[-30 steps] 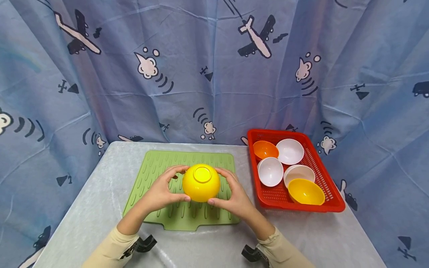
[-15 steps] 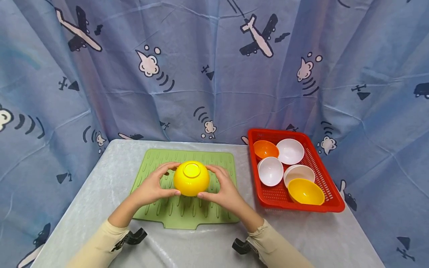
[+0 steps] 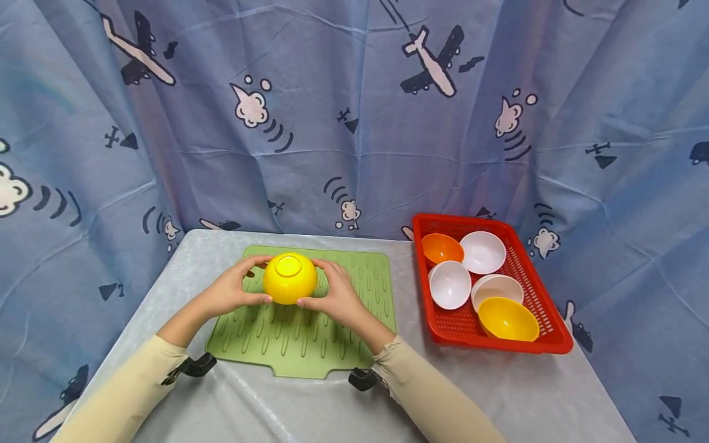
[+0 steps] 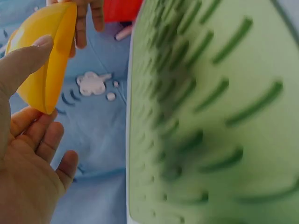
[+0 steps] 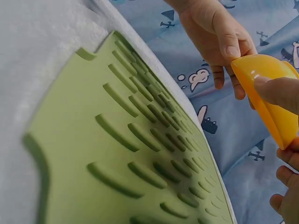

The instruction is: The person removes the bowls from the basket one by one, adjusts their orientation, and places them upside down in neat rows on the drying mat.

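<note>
Upside down between both hands is a yellow bowl (image 3: 290, 283), its round foot facing up. My left hand (image 3: 235, 288) grips its left side, thumb in front and fingers behind. On the opposite side my right hand (image 3: 336, 294) holds it the same way. Both wrist views show a gap between the bowl's rim and the green drying mat (image 3: 332, 335), which has raised ridges. In the left wrist view the thumb presses the outside of the bowl (image 4: 35, 74); the right wrist view shows the other thumb on the bowl (image 5: 266, 93) too.
A red plastic basket (image 3: 437, 335) stands at the right of the white-covered table (image 3: 443, 394). It holds an orange bowl (image 3: 442, 249), several white bowls and another yellow bowl (image 3: 508, 320). Behind the table hangs a blue curtain (image 3: 310, 184) printed with airplanes.
Both hands have carried the yellow bowl leftward and slightly farther back over the mat. It stays upside down in the same two-handed grip. The basket and its bowls have not moved.
</note>
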`<state>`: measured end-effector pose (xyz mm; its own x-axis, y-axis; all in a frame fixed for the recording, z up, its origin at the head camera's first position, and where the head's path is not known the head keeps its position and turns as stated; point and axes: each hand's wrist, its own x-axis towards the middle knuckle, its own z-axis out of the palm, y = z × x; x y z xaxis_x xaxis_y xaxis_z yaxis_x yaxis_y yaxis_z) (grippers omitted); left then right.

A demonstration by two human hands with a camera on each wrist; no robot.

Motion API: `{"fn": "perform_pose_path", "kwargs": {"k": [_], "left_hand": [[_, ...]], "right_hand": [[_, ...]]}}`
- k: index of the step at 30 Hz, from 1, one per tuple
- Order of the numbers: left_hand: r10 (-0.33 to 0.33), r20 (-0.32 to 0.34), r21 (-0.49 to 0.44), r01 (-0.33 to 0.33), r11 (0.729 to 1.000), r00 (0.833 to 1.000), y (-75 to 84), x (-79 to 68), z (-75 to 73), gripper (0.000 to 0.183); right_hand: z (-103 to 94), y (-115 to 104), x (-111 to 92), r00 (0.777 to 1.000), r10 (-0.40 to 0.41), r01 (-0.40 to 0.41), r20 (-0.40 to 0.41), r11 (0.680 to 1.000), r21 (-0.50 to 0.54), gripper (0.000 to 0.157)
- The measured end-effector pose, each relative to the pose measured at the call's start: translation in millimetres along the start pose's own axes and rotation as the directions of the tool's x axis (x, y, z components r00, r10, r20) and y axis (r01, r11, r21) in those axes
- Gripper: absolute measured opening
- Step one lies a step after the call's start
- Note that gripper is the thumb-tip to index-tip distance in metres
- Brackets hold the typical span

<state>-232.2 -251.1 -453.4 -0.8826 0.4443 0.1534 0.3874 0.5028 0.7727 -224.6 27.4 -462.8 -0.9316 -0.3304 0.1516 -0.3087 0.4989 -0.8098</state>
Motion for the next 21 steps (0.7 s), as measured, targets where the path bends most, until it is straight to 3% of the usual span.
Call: {"fn": "perform_pose_path", "kwargs": {"k": [11, 21], "left_hand": [[-0.048, 0.015, 0.033, 0.047, 0.998, 0.999, -38.7, 14.5, -25.8, 0.083], [-0.168, 0.025, 0.062, 0.167, 0.984, 0.985, -66.3, 25.3, -41.8, 0.084]], "right_hand": [[29.4, 0.5, 46.6, 0.999, 0.019, -0.017, 0.029, 0.997, -0.077, 0.088], [60.1, 8.0, 77.1, 0.997, 0.072, -0.069, 0.021, 0.99, -0.127, 0.084]]}}
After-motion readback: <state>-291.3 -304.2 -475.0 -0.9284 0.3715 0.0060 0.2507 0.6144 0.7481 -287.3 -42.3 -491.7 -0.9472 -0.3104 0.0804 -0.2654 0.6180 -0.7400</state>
